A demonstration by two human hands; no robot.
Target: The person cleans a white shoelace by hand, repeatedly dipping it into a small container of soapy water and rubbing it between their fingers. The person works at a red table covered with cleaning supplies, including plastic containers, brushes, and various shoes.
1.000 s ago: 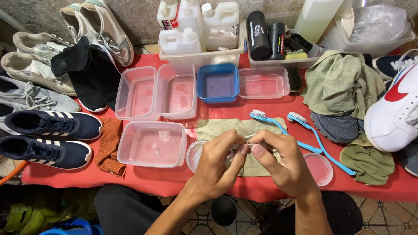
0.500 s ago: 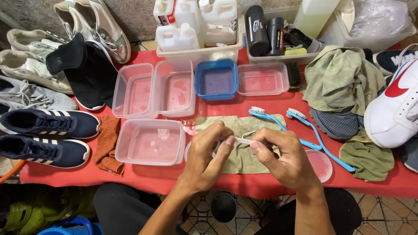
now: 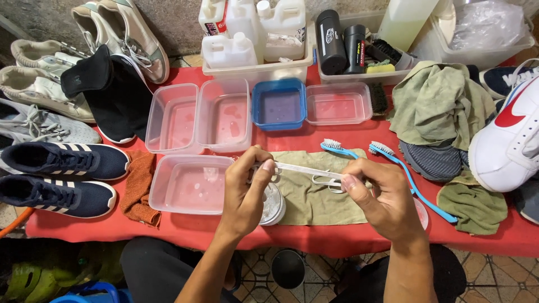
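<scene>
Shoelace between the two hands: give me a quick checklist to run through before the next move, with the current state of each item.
1. White shoelace stretched between both hands: ok, it runs flat from one pinch to the other.
2. Left hand pinching one end: ok, thumb and fingers closed on it.
3. Right hand pinching the other end: ok.
4. Rest of the lace clear of snags: cannot tell, a loop hangs onto the green cloth.
5. Clear tub within reach: ok, it sits just left of the left hand.
6. Blue brushes out of the way: ok, they lie right of the right hand.
</scene>
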